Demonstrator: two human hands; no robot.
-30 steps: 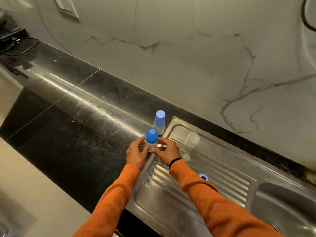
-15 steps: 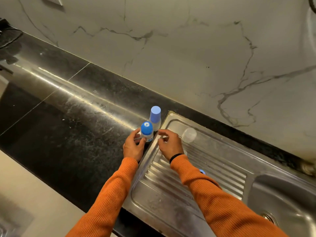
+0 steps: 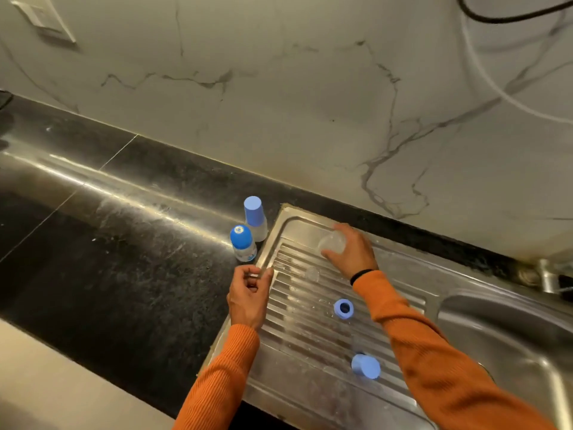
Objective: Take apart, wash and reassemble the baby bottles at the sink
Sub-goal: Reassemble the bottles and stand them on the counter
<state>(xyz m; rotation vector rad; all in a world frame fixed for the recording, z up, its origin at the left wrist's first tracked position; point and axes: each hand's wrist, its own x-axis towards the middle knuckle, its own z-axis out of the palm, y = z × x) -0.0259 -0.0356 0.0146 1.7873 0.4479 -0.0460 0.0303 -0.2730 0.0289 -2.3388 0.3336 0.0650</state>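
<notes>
- Looking down from the head view, two capped baby bottles are seen standing upright on the black counter point(image 3: 93, 249), just beside the left rim of the steel drainboard point(image 3: 310, 342); the nearer bottle point(image 3: 243, 243) carries a rounded blue cap, the farther bottle point(image 3: 255, 218) a paler, flat-topped one; both long axes are vertical, caps pointing up; they are judged to have been parked there as finished, away from the wet steel.
- A clear bottle body point(image 3: 332, 242) is gripped by the right hand point(image 3: 350, 252) at the far left corner of the drainboard; fingers and thumb are curled round it; its round end is turned toward the camera, so its long axis is judged to be tilted up rather than flat, though which end faces up cannot be told.
- The left hand point(image 3: 248, 296) is held at the drainboard's left edge, near the nearer bottle but apart from it; its fingers are loosely curled and nothing is held; it is judged to be waiting to receive a part.
- A blue screw ring point(image 3: 343, 308) lies on the ribs with its opening tilted toward the camera; a pale blue cap point(image 3: 366, 366) lies on its side nearer the person, well apart from the ring; a small clear piece point(image 3: 311, 273), perhaps the teat, rests between the hands; these are judged to be laid out within reach for reassembly.
- The sink basin point(image 3: 511, 336) is seen at the right.
</notes>
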